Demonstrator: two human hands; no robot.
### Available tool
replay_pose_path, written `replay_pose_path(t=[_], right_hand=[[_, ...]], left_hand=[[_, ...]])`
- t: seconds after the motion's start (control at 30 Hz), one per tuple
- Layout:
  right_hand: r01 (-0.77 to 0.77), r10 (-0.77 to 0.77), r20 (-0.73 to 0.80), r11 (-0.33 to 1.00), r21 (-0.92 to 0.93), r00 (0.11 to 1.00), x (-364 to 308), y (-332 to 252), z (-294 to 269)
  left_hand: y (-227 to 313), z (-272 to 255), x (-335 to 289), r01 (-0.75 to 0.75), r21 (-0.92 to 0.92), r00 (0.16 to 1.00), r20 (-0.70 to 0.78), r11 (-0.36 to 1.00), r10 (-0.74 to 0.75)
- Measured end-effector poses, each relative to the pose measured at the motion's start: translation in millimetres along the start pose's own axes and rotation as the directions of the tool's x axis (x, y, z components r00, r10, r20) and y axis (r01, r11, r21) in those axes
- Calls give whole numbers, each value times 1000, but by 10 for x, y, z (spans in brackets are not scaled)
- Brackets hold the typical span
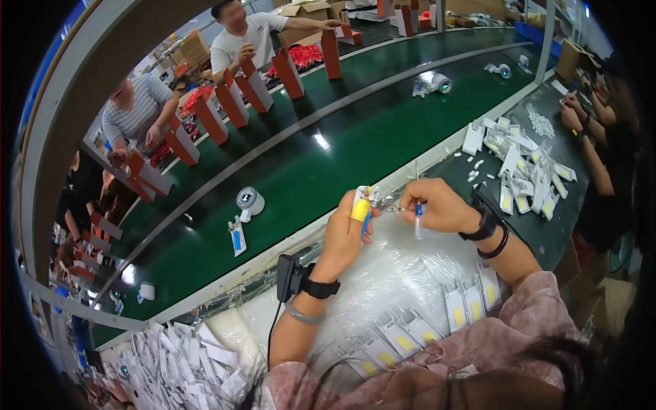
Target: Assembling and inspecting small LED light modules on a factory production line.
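Observation:
My left hand [342, 232] is closed around a small white plastic housing [367, 193] with a yellow patch and a blue piece on it. My right hand [441, 205] grips a small screwdriver [419, 229] with a clear and blue handle, its thin shaft pointing up and away from me. Between the hands a thin reddish wire [388, 206] stretches from the housing toward my right fingertips; what those fingertips pinch is too small to make out. Below my hands, several white housings with yellow panels [403, 336] lie in a row on plastic wrap [369, 287].
Beyond the bench runs a green conveyor belt [328, 157] carrying a white round device [250, 201] and orange-and-white boxes [253, 92]. A heap of white housings [529, 167] lies right, white plastic pieces [184, 362] lower left. Co-workers sit across the belt and at right.

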State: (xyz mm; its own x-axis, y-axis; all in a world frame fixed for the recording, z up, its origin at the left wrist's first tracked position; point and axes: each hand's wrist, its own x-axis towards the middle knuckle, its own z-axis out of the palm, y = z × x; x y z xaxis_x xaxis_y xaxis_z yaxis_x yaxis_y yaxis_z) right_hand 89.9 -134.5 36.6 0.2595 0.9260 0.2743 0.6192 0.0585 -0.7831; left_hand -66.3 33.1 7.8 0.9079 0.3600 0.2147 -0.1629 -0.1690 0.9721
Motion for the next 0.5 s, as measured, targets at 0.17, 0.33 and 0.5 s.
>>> replay_pose_path(t=[0.17, 0.33, 0.5], right_hand=[[74, -116, -369, 989, -124, 922, -41, -34, 222], [123, -121, -349, 992, -18, 929, -33, 19, 253], [186, -196, -296, 981, -61, 935, -46, -19, 289]], left_hand=[[-9, 129, -77, 108, -183, 994, 21, 977, -106], [-86, 145, -103, 158, -334, 987, 41, 929, -153], [-75, 136, -104, 122, -378, 992, 31, 918, -119]])
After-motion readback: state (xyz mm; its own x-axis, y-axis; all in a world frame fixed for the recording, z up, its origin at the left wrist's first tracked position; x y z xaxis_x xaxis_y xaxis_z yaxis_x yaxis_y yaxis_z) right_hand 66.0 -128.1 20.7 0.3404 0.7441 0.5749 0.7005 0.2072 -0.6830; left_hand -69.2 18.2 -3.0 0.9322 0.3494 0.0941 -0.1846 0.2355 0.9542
